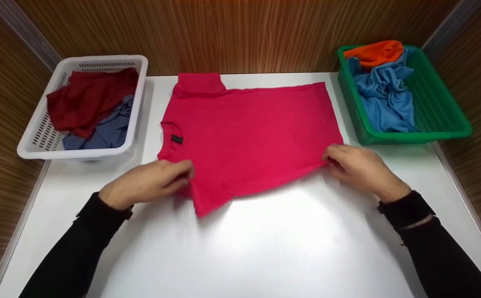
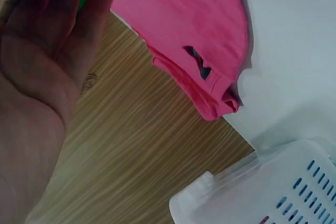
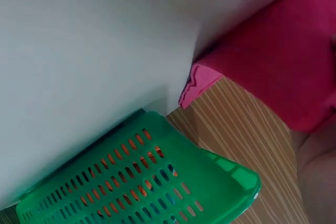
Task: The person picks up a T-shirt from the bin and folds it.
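A pinkish-red T-shirt (image 1: 257,132) lies spread on the white table, its collar with a dark label toward the left and its hem toward the right. My left hand (image 1: 153,180) pinches the shirt at the near shoulder, beside the near sleeve, which hangs slightly raised. At the near hem corner my right hand (image 1: 358,167) pinches the fabric, lifting that edge a little. In the left wrist view the left hand (image 2: 42,77) shows its palm, with cloth at the fingertips. Only part of the right hand (image 3: 320,166) appears in the right wrist view, next to the shirt (image 3: 278,56).
A white basket (image 1: 81,155) with dark red and blue-grey clothes stands at the back left. The green basket (image 1: 443,111) at the back right holds orange and blue clothes. Wood-grain panels (image 1: 244,37) wall in the white table (image 1: 265,248) at the back and sides.
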`<state>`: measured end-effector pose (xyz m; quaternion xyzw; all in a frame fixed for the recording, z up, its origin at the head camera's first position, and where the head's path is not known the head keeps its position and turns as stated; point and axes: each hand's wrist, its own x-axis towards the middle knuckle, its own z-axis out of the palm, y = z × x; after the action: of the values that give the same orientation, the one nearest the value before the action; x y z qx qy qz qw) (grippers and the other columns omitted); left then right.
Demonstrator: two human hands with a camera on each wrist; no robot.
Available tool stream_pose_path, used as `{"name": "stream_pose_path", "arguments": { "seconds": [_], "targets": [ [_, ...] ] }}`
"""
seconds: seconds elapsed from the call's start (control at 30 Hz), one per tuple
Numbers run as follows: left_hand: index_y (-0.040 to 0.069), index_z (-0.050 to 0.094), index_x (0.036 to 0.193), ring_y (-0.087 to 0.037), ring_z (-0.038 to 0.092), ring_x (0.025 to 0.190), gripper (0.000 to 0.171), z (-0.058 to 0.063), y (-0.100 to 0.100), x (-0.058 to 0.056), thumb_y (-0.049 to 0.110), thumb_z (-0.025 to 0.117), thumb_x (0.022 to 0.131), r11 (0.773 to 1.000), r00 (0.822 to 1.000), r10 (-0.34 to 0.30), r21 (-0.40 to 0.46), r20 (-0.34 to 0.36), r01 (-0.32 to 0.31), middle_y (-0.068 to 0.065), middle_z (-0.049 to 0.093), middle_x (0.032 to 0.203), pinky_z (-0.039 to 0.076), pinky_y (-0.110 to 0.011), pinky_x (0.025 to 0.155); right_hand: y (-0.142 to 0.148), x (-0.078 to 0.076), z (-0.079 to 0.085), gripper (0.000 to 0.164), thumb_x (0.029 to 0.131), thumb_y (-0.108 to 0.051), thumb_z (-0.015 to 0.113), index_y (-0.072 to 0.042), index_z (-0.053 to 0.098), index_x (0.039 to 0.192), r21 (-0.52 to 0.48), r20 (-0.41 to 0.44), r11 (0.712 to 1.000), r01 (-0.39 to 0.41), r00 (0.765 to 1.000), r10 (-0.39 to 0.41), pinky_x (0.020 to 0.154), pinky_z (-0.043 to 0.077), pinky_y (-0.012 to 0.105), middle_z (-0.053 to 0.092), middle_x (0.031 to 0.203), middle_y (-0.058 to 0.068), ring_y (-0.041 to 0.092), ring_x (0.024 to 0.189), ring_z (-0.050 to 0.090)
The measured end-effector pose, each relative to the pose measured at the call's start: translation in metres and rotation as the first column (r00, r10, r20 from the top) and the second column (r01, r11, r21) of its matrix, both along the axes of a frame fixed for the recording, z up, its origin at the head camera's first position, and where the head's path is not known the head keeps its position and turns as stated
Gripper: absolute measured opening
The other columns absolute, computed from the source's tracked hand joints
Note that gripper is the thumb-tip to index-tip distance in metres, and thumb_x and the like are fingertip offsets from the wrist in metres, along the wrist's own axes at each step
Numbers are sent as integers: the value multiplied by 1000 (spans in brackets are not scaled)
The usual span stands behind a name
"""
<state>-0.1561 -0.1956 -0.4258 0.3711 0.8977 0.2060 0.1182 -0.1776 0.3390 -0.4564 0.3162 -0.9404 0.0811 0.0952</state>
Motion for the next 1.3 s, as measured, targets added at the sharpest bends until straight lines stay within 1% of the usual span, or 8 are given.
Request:
{"name": "stream_pose_path", "arguments": {
  "seconds": [0.13,0.27,0.5,0.73,0.83,0.9,1.07,1.3],
  "targets": [
    [21,62,123,-9,71,104,24,4,-3,-7,7,64,104,992,996,84,101,-40,-80,5,73,114,60,-32,93,-1,-4,4,28,89,-3,79,-13,67,112,-55,-67,998,11,998,-15,72,63,42,74,99,5,23,90,75],
    [22,63,127,-11,69,116,28,6,-2,-9,4,59,106,983,990,135,132,-31,-130,5,70,123,58,-34,103,-1,-6,7,25,94,-3,77,-11,67,116,-86,-57,996,34,998,-39,79,65,44,74,104,7,26,96,77],
    [19,64,121,-12,68,111,24,11,2,-7,3,55,107,986,994,101,128,36,-105,4,71,117,58,-36,100,-2,-6,12,19,99,-5,71,-13,66,115,-69,85,997,24,996,-18,83,66,42,74,103,4,22,98,76],
    [18,60,124,-14,67,102,20,10,5,-15,13,44,112,977,982,174,111,74,-181,-1,72,106,56,-36,94,-7,-14,12,22,100,-1,67,-9,61,120,-72,197,997,32,980,-17,89,64,41,71,108,7,23,104,72],
    [21,57,126,-14,64,98,16,9,6,-18,25,54,110,972,977,197,110,82,-206,1,68,104,55,-34,91,-8,-20,11,20,100,-6,70,-10,60,118,-82,229,995,55,973,-35,88,64,39,69,104,5,19,99,69],
    [22,56,128,-14,63,101,29,8,7,-21,33,67,104,971,973,213,97,86,-221,2,67,108,54,-36,94,-9,-24,11,21,98,-12,73,-11,61,116,-79,254,994,78,966,-55,86,63,38,67,102,4,16,96,67],
    [21,54,136,-20,63,121,56,7,12,-27,37,83,90,960,960,279,35,11,-279,-2,63,129,54,-43,109,-11,-35,10,28,93,-20,81,-12,63,113,-50,262,992,116,960,-100,85,62,39,68,100,4,17,93,66],
    [20,52,134,-26,70,104,59,-2,23,-40,38,81,86,939,932,341,-10,-125,-345,-5,66,120,61,-46,94,-16,-51,4,23,95,-17,79,-9,64,109,-9,186,995,95,978,-92,83,63,39,66,96,8,21,90,66]
  ]
}}
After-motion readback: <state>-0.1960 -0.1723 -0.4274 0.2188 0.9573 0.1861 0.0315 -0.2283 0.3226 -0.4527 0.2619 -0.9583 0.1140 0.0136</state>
